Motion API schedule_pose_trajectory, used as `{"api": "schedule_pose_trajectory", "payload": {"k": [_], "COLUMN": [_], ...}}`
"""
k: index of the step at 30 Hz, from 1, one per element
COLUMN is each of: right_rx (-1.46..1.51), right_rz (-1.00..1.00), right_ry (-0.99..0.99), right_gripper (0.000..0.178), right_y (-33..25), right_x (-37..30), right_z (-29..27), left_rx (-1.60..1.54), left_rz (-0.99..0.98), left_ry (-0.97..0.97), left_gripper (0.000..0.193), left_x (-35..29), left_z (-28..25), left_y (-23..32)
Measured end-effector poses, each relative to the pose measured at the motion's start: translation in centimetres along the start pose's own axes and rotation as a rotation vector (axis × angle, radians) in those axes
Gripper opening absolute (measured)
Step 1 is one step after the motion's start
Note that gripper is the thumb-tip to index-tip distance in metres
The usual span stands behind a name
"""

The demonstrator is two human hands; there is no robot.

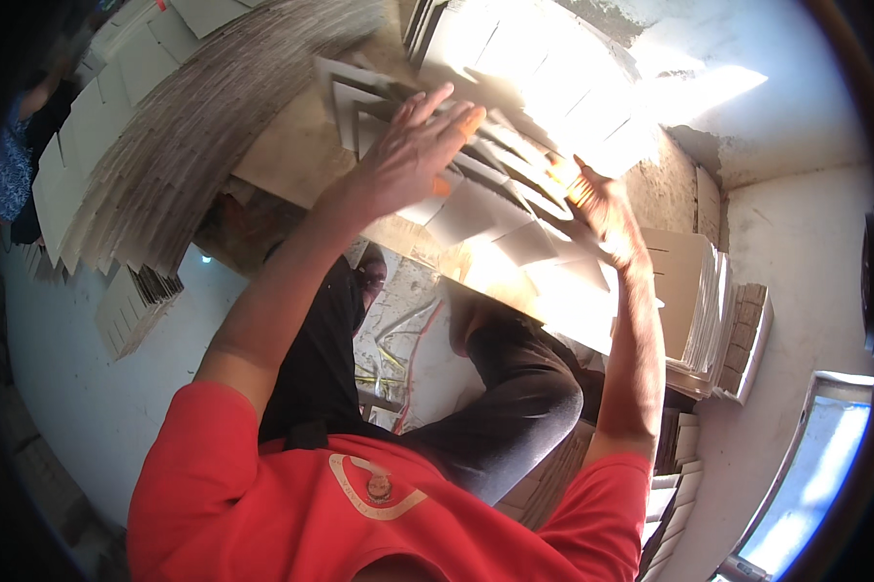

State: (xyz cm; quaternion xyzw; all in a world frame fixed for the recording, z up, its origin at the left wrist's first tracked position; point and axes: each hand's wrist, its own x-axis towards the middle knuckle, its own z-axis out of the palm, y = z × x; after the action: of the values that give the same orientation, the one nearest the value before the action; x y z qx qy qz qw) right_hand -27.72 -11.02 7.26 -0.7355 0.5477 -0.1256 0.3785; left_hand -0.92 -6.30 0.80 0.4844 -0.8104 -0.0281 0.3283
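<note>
Fanning through a spread of pale card sheets [500, 209], you are mid-way into sorting or gathering them, as far as this view lets me judge. Your left hand [408, 145] lies flat with fingers splayed on top of the sheets at about twelve o'clock, pressing rather than gripping; nothing is clasped in it. Your right hand [607, 209] sits at about two o'clock on the far edge of the same fan, and glare hides whether its fingers are curled round a sheet or merely resting, so I cannot tell. The sheets lie overlapped on a board [282, 155] across your knees. A long ridged stack of flat card [194, 126] runs off toward ten o'clock, and another squared pile [699, 291] stands at three o'clock. Squaring the fan would likely call for drawing both palms together while keeping the lowest sheets from sliding off the near edge.
</note>
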Motion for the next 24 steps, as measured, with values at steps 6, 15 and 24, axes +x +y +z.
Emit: {"api": "schedule_pose_trajectory", "payload": {"k": [6,15,24], "right_rx": [-0.440,-0.578,-1.107], "right_rz": [-0.154,-0.217,-0.289], "right_ry": [0.146,0.495,0.908], "right_gripper": [0.022,0.038,0.043], "right_y": [2.4,-2.9,0.5], "right_x": [-3.8,-7.4,-17.3], "right_z": [7.0,6.4,1.6], "left_rx": [-0.104,0.275,0.875], "left_rz": [0.033,0.257,0.203], "left_ry": [-0.474,-0.339,0.533], "left_gripper": [0.052,0.023,0.033], "left_x": [2.8,3.2,-3.1], "left_z": [0.3,-8.0,-21.4], "left_y": [-1.7,3.8,-1.8]}}
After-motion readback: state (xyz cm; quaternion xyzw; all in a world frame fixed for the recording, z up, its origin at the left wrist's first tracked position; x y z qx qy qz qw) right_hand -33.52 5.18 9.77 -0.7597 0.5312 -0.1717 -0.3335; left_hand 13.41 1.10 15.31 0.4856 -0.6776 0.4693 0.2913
